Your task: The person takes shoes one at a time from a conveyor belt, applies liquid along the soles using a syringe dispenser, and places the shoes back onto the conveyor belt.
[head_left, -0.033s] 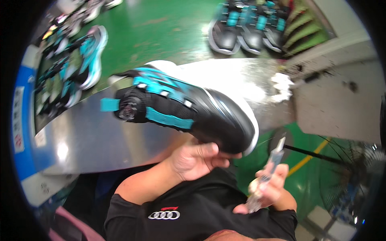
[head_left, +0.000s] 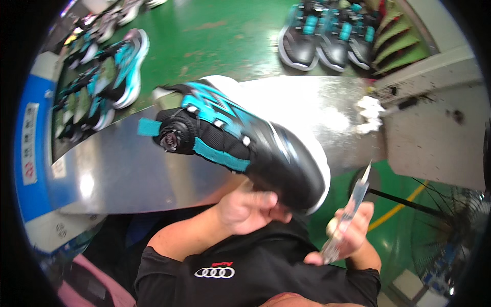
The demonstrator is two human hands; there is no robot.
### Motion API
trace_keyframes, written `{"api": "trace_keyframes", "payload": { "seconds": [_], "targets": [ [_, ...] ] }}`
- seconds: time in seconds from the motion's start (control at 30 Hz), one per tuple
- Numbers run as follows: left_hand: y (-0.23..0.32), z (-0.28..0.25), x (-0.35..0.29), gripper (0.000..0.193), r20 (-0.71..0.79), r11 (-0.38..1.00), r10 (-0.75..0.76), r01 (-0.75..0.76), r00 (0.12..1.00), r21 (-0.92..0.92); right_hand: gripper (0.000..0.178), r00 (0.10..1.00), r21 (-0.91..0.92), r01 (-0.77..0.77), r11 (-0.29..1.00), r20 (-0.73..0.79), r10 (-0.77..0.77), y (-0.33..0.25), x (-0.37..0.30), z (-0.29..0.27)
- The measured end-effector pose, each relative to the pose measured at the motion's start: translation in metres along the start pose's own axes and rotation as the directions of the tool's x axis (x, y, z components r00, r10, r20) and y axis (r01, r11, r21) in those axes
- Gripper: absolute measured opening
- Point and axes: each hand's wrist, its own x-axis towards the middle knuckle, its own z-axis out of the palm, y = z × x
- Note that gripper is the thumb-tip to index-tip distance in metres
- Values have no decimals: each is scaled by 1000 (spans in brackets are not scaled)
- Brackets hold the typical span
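A black sneaker (head_left: 286, 166) with teal trim, a white sole and a round dial at the tongue is held above the metal table. Its toe points to the right and toward me. My left hand (head_left: 248, 210) grips it from the near side, around the toe end; the fingers underneath are partly hidden. In my right hand (head_left: 353, 235), to the right of the toe, is a clear syringe (head_left: 353, 204). The syringe has a pale pointed tip, aimed up and away from me, apart from the shoe.
The metal table (head_left: 128, 189) carries crumpled white tissue (head_left: 369, 115) and a dark-handled tool (head_left: 401, 106) at its right. Similar shoes (head_left: 332, 38) stand in a row beyond it. More shoes (head_left: 123, 66) sit on a rack at the left. A fan (head_left: 440, 230) stands at the lower right.
The whole view has shifted slightly, with the surroundings moving right in the picture. The sneaker's toe has dipped a little toward me. Both hands keep their hold.
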Motion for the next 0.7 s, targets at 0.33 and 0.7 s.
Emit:
{"api": "trace_keyframes", "payload": {
  "seconds": [0.33,0.7],
  "targets": [
    [43,-15,-97,71,-280,751,571,-352,772,559,76,996,44,-86,995,24,85,72,17,85],
    [226,-43,133,28,-188,632,504,-211,843,745,76,995,18,-76,997,71,75,64,29,91]
  ]
}}
